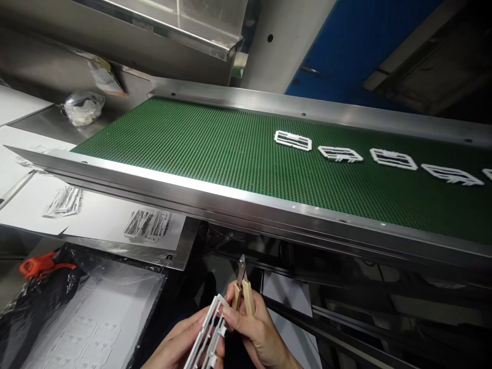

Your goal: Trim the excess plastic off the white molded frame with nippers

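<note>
White plastic frame (207, 333) sits gripped in the left hand (180, 344), below the conveyor's near edge; the right hand (258, 335) pinches tan-handled nippers (242, 292) just beside the frame's top.

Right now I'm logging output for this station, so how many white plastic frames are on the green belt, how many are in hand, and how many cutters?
White frames fully on the conveyor belt: 4, starting with the leftmost frame; a fifth is cut off at the right edge.
White frame in the left hand: 1, the held frame.
Cutters in the right hand: 1, the nippers.
Total: 6
</note>
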Tool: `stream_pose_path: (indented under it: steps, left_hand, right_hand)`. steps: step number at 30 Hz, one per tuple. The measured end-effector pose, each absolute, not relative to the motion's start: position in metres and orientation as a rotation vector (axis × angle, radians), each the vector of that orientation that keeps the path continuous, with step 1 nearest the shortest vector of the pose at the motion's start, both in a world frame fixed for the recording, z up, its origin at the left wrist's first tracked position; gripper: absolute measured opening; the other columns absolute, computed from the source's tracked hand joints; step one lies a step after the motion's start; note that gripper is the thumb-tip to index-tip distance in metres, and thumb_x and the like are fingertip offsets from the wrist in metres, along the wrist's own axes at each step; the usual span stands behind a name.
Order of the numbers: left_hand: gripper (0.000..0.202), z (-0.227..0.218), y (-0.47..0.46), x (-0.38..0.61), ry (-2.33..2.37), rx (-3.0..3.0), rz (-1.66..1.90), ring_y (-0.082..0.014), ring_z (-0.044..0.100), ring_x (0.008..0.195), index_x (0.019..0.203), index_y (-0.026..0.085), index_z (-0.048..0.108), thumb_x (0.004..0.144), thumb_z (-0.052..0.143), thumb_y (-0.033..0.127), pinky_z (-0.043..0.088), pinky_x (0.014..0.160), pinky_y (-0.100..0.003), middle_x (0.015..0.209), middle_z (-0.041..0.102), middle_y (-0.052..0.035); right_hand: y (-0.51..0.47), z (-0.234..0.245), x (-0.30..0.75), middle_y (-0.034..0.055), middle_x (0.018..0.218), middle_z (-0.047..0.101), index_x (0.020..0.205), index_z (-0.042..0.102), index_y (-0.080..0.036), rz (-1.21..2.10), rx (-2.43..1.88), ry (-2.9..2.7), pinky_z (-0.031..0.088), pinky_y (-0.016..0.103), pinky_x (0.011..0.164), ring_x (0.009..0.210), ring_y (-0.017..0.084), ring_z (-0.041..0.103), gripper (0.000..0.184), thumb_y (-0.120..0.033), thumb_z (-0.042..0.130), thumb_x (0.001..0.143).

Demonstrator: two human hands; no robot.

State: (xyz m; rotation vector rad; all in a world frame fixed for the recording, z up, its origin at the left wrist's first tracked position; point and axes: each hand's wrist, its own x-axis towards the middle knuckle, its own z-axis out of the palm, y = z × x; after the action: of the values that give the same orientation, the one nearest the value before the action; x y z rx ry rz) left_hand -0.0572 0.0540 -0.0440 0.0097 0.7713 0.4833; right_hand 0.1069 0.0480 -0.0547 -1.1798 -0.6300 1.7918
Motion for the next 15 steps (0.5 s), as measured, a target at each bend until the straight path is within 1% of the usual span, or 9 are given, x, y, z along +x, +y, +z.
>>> stream_pose_path:
  steps: [2,3,4,5,8,10,12,15]
  left_hand:
    - [0.032,-0.049,0.053,-0.055,0.809,0.020,0.518,-0.0069,0.050,0.043,0.100,0.015,0.073,0.075,0.077,0.035,0.034,0.040,-0.014,0.056,0.054,0.0005]
    - [0.031,-0.051,0.054,-0.054,0.840,0.022,0.533,-0.0043,0.043,0.041,0.097,0.014,0.073,0.072,0.080,0.032,0.031,0.038,-0.013,0.053,0.052,0.0022]
    - [0.031,-0.052,0.054,-0.053,0.875,0.024,0.553,-0.0031,0.040,0.040,0.095,0.014,0.073,0.070,0.083,0.030,0.029,0.037,-0.013,0.053,0.051,0.0026]
    - [0.031,-0.052,0.054,-0.053,0.911,0.021,0.585,-0.0029,0.040,0.042,0.092,0.013,0.073,0.067,0.085,0.028,0.032,0.039,-0.012,0.054,0.053,0.0022]
    - [0.038,-0.049,0.057,-0.053,1.053,0.004,0.715,-0.0054,0.050,0.050,0.092,0.017,0.068,0.062,0.088,0.028,0.043,0.047,-0.013,0.065,0.062,0.0014]
    - [0.042,-0.046,0.058,-0.056,1.156,0.033,0.814,-0.0071,0.055,0.055,0.093,0.018,0.063,0.061,0.088,0.030,0.048,0.051,-0.015,0.074,0.068,0.0005]
    - [0.046,-0.044,0.059,-0.059,1.221,0.080,0.884,-0.0100,0.060,0.063,0.094,0.020,0.058,0.061,0.088,0.034,0.051,0.056,-0.017,0.079,0.071,-0.0004]
    - [0.053,-0.045,0.061,-0.062,1.260,0.126,0.917,-0.0162,0.066,0.072,0.096,0.022,0.054,0.059,0.088,0.038,0.054,0.061,-0.021,0.077,0.071,0.0008]
  right_hand:
    - [0.051,-0.052,0.103,-0.0015,0.076,0.053,0.084,0.049,-0.018,1.767,-1.196,-0.672,0.037,0.025,0.067,0.070,0.012,0.045,0.035,-0.037,0.077,0.075]
    - [0.052,-0.049,0.102,0.0002,0.082,0.055,0.085,0.049,-0.018,1.739,-1.237,-0.712,0.039,0.026,0.070,0.072,0.013,0.047,0.035,-0.038,0.076,0.075]
    - [0.053,-0.047,0.101,0.0010,0.086,0.056,0.088,0.049,-0.019,1.696,-1.300,-0.770,0.040,0.027,0.070,0.073,0.013,0.048,0.035,-0.038,0.075,0.075]
    - [0.054,-0.043,0.100,0.0006,0.085,0.056,0.090,0.049,-0.019,1.645,-1.380,-0.845,0.040,0.027,0.069,0.071,0.013,0.047,0.034,-0.039,0.073,0.077]
    - [0.052,-0.032,0.102,-0.0024,0.073,0.049,0.095,0.052,-0.020,1.497,-1.632,-1.096,0.038,0.027,0.062,0.063,0.013,0.042,0.029,-0.042,0.063,0.080]
    - [0.046,-0.025,0.105,-0.0003,0.076,0.053,0.096,0.054,-0.021,1.424,-1.772,-1.197,0.040,0.029,0.065,0.067,0.016,0.047,0.027,-0.040,0.061,0.078]
    - [0.038,-0.021,0.109,0.0009,0.079,0.055,0.094,0.056,-0.024,1.354,-1.919,-1.287,0.041,0.030,0.068,0.071,0.018,0.050,0.023,-0.032,0.060,0.073]
    - [0.024,-0.021,0.114,-0.0011,0.074,0.053,0.084,0.055,-0.027,1.267,-2.067,-1.453,0.038,0.029,0.062,0.067,0.018,0.048,0.020,-0.019,0.058,0.065]
